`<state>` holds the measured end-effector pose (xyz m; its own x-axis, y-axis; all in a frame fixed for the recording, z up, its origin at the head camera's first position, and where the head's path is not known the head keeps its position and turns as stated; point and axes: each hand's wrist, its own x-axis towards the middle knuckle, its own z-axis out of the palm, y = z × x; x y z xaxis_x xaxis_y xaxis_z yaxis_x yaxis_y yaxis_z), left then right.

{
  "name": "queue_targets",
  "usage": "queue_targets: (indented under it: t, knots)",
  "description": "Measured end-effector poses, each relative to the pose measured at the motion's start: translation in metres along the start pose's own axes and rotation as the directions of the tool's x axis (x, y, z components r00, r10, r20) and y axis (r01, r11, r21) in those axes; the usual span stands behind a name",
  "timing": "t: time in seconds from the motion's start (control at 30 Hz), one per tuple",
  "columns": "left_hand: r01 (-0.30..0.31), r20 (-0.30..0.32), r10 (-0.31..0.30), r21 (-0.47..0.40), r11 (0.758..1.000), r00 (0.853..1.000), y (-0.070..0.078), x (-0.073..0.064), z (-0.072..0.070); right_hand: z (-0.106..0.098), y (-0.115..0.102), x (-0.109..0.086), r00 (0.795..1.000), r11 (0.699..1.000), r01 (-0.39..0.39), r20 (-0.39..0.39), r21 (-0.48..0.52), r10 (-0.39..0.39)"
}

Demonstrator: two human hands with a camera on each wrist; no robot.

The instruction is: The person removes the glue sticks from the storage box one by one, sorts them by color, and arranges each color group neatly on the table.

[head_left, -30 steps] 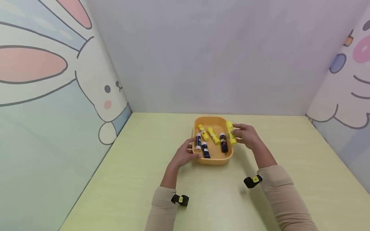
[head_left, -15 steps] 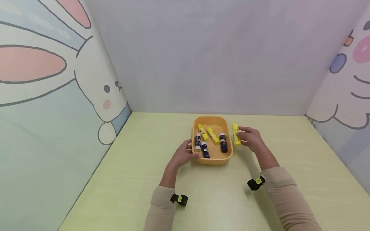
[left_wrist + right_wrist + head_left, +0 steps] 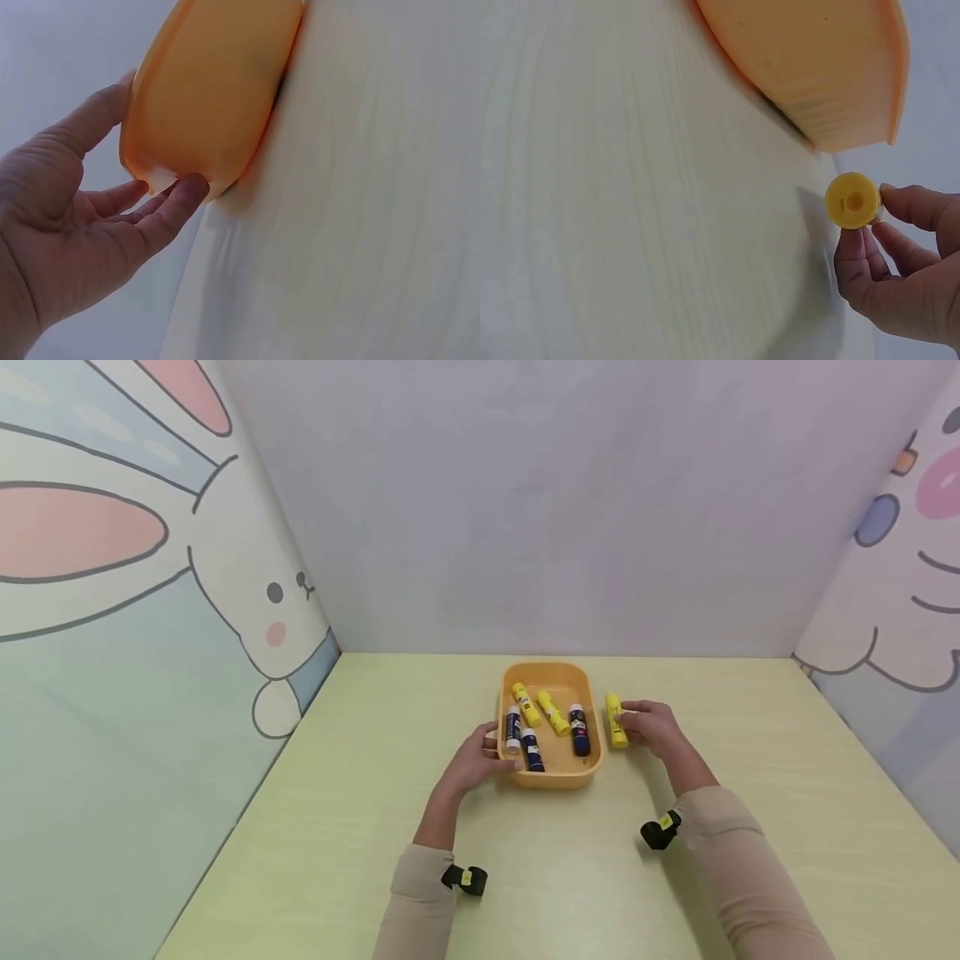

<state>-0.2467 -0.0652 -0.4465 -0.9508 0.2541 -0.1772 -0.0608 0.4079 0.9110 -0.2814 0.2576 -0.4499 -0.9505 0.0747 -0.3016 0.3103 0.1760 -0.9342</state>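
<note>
An orange plastic basket point(image 3: 555, 781) stands on the table in the head view. My left hand point(image 3: 474, 762) holds its near left corner, the thumb at the rim and the fingers against the outer wall point(image 3: 202, 97). Just right of the basket, my right hand point(image 3: 654, 727) pinches a yellow glue stick point(image 3: 614, 708) between thumb and fingers. The right wrist view shows the round end of this glue stick point(image 3: 853, 200) beside the basket. Inside the basket lie two yellow glue sticks point(image 3: 553, 712) and three dark blue ones point(image 3: 579, 731), some with white caps.
The pale yellow-green table point(image 3: 315, 827) reaches back to a plain grey-lilac wall point(image 3: 525, 510). Side walls with a cartoon rabbit point(image 3: 247, 593) on the left and another cartoon figure on the right border it. A black strap camera sits on each wrist.
My right hand has carried the yellow glue stick from over the basket's right rim outward to the right, then down toward the table. My left hand and the basket stay in place.
</note>
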Motion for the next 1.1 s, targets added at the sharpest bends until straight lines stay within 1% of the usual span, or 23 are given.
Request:
queue_targets:
  t: [0.23, 0.5, 0.73, 0.87, 1.1]
  knots:
    - [0.012, 0.013, -0.012, -0.008, 1.0, 1.0, -0.002, 0.001, -0.002, 0.001, 0.006, 0.008, 0.998, 0.998, -0.053, -0.041, -0.028, 0.052]
    - [0.029, 0.031, -0.027, -0.04, 0.999, 0.999, -0.005, 0.0, -0.001, 0.005, 0.007, 0.008, 0.994, 0.993, -0.09, -0.076, -0.08, 0.084]
    - [0.032, 0.032, -0.031, -0.044, 0.999, 0.999, 0.0, -0.001, -0.001, 0.005, 0.002, 0.009, 0.989, 0.985, -0.124, -0.097, -0.12, 0.113]
    - [0.031, 0.03, -0.029, -0.042, 0.999, 0.999, 0.0, -0.001, -0.001, 0.004, -0.002, 0.007, 0.989, 0.983, -0.126, -0.099, -0.135, 0.113]
    - [0.026, 0.027, -0.025, -0.038, 0.999, 0.999, 0.001, -0.001, -0.001, -0.001, -0.008, -0.002, 0.992, 0.981, -0.106, -0.08, -0.162, 0.094]
